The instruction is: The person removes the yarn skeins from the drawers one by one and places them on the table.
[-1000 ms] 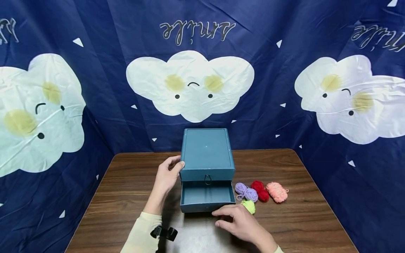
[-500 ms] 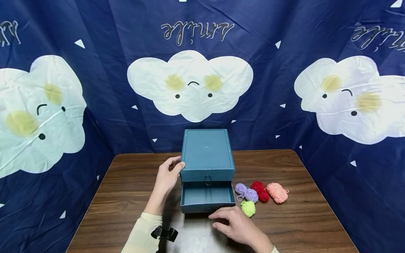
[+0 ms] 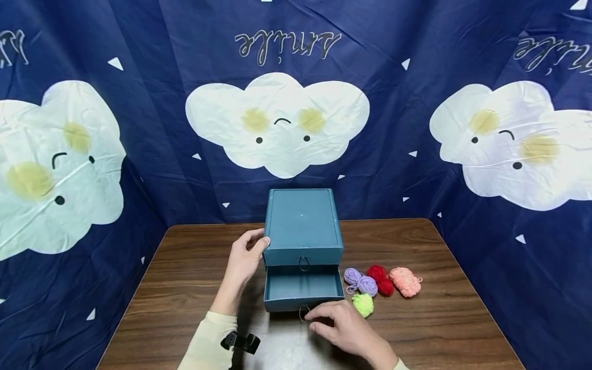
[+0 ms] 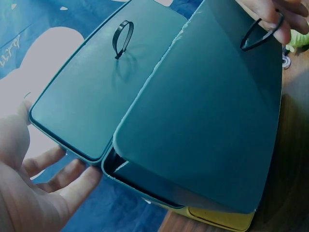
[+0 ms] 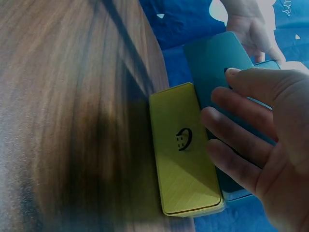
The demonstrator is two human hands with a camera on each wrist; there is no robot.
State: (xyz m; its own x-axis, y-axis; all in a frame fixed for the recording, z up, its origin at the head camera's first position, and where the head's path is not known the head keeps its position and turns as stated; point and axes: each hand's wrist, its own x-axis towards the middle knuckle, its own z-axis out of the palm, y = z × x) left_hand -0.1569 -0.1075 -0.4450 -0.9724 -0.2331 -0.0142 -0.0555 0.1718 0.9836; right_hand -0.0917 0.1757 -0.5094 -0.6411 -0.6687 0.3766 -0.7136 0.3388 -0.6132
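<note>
A dark teal chest of drawers [image 3: 301,218] stands on the table, its top drawer closed and its middle drawer [image 3: 302,307] pulled out, with no contents showing inside. My left hand [image 3: 245,257] rests against the chest's left side, thumb at the top edge and fingers fairly straight along the side. In front of the pulled-out drawer, my right hand [image 3: 344,329] has its fingertips at that drawer's thin black loop handle [image 4: 260,36], which passes between them in the left wrist view. Below, a yellow drawer [image 5: 186,169] is closed, with its own dark loop.
Right of the chest lie purple yarn [image 3: 361,281], red yarn [image 3: 380,280], a pink yarn skein [image 3: 405,281] and a lime green yarn ball [image 3: 363,304]. The green ball is close to my right hand. A blue curtain [image 3: 296,200] hangs behind the wooden table [image 3: 194,272].
My right hand has shifted slightly left and down along the drawer front. The loop handle now shows, raised at my fingertips. The chest, the drawers and my left hand have stayed put.
</note>
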